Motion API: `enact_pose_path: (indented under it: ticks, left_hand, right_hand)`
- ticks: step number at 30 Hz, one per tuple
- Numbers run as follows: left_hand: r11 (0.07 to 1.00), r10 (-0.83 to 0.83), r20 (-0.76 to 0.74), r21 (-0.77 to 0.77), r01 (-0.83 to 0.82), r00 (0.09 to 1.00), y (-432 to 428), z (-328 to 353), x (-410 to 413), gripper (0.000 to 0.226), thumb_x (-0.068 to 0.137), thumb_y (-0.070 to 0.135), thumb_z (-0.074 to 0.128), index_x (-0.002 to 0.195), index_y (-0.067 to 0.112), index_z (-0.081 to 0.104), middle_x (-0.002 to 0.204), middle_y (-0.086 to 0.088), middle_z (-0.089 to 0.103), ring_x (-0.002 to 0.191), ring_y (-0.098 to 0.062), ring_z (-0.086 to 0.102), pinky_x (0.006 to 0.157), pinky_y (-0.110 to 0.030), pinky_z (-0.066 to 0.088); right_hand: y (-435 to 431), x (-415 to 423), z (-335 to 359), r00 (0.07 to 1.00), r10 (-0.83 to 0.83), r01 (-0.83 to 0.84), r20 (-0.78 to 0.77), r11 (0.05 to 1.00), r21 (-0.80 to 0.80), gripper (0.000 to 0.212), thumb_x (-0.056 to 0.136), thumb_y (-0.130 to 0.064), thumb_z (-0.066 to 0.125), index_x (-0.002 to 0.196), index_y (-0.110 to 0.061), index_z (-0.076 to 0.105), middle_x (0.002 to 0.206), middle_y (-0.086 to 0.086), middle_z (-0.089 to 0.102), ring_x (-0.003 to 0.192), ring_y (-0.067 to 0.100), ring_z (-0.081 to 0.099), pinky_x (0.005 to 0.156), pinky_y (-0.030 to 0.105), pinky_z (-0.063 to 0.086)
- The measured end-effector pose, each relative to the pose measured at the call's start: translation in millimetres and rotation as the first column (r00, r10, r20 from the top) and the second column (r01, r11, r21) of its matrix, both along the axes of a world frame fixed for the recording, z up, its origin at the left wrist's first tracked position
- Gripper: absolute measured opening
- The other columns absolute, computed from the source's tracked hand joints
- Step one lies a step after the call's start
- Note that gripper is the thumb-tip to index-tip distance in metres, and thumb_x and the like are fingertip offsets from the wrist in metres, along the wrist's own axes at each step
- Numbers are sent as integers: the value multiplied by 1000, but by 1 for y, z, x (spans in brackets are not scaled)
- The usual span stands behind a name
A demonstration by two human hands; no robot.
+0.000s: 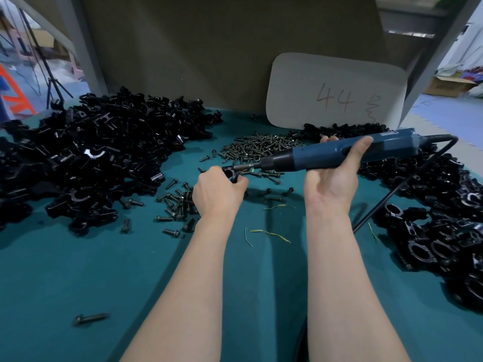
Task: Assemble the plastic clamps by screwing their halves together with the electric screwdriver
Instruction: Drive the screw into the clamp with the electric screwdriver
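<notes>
My left hand [218, 190] grips a black plastic clamp [230, 173] just above the green table, mid-view. My right hand [333, 169] holds the blue electric screwdriver [339, 155] level, pointing left, its bit [241, 167] meeting the clamp's right side. A big heap of loose black clamp halves [91, 158] covers the left of the table. A pile of dark screws [257, 147] lies behind the hands, and more screws [177, 205] are scattered left of my left wrist. Assembled clamps [444, 231] are piled at the right.
The screwdriver's black cord [407, 184] loops down over the table at the right. A white card marked 44 [337, 92] leans against the brown back panel. A single screw [90, 318] lies near the front left. Thin yellow-green strands [269, 233] lie between my forearms.
</notes>
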State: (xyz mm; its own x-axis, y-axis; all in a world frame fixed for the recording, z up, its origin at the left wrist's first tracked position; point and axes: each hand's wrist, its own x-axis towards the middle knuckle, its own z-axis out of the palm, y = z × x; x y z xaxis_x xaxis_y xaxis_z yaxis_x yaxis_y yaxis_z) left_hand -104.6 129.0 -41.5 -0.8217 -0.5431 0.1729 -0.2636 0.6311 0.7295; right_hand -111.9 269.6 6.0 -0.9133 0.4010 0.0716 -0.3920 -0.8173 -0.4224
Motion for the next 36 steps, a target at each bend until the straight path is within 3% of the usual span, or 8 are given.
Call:
enact_pose_path:
  ticks: [12, 17, 23, 28, 32, 36]
  left_hand:
    - [999, -1, -13, -34, 1, 1000, 1, -1, 0, 24, 83, 36, 63, 77, 13, 57, 60, 2, 48, 61, -23, 52, 45, -24, 29]
    - [1000, 6, 9, -27, -6, 1000, 1, 1, 0, 25, 82, 36, 63, 76, 12, 58, 59, 2, 48, 53, -18, 47, 44, -23, 28]
    - [997, -55, 153, -42, 62, 987, -4, 9, 2, 30, 80, 42, 60, 76, 12, 59, 72, -4, 68, 66, -22, 61, 45, -23, 31]
    - [987, -101, 309, -87, 133, 946, -10, 17, 3, 36, 80, 47, 58, 78, 11, 63, 76, -2, 69, 65, -20, 59, 47, -23, 32]
    - [982, -91, 338, -123, 140, 937, -9, 19, 5, 37, 82, 50, 57, 75, 14, 54, 75, -1, 63, 59, -16, 50, 47, -23, 29]
    - [984, -104, 345, -100, 147, 933, -9, 20, 6, 35, 81, 49, 57, 81, 15, 57, 79, 0, 67, 64, -17, 54, 49, -24, 29]
  right_hand:
    - [-1, 0, 0, 1000, -2, 2, 10, 1000, 18, 55, 96, -41, 51, 140, -12, 39, 104, 7, 55, 91, 17, 61, 76, 26, 53]
    - [-2, 2, 1, 1000, 13, -13, 5, 999, 40, 53, 96, -41, 50, 140, -13, 40, 111, 8, 54, 95, 18, 61, 79, 26, 53]
    - [-3, 5, 3, 995, 76, -68, -63, 991, 111, 54, 96, -42, 48, 140, -12, 39, 95, 4, 59, 92, 17, 61, 87, 28, 51]
    - [0, 5, 0, 989, 127, -119, -71, 987, 109, 45, 97, -43, 46, 130, -12, 44, 90, 2, 60, 90, 16, 59, 84, 28, 51]
    - [2, 4, -3, 989, 134, -131, -65, 990, 42, 36, 96, -43, 48, 119, -15, 51, 90, 2, 59, 87, 15, 60, 79, 27, 53]
    - [4, 4, -3, 986, 138, -139, -89, 990, 3, 28, 96, -41, 50, 106, -16, 57, 82, 1, 65, 81, 14, 64, 72, 26, 55]
